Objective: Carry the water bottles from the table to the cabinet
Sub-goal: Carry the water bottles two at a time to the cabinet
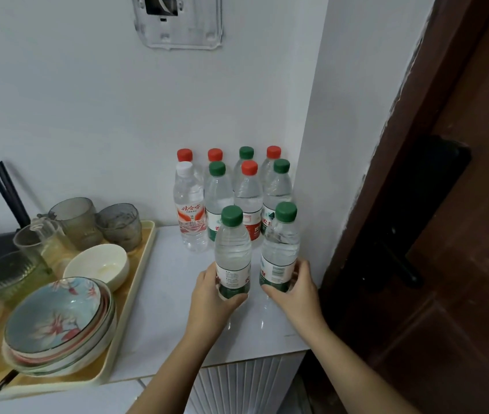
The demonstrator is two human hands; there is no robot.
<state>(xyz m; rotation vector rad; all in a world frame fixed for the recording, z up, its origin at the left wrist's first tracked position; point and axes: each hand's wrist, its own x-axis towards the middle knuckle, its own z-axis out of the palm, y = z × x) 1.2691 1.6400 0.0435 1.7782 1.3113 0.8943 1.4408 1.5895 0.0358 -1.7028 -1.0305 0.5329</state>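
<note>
A person's left hand (210, 294) wraps fingers and thumb around the lower part of a green-capped water bottle (232, 249), while the right hand (294, 291) grips a second green-capped bottle (280, 246) just to its right in the same way. Both bottles are upright over a white countertop (177, 309); fingers hide their bases, so whether they touch the surface cannot be told. Farther back, eight more bottles (247, 198) with red, green and white caps stand in two rows in the wall corner. At left, a cream tray (143, 273) holds stacked floral plates (58, 324), a white bowl (96, 264) and glass cups (76, 216). A dark wooden door (461, 234) stands at right.
</note>
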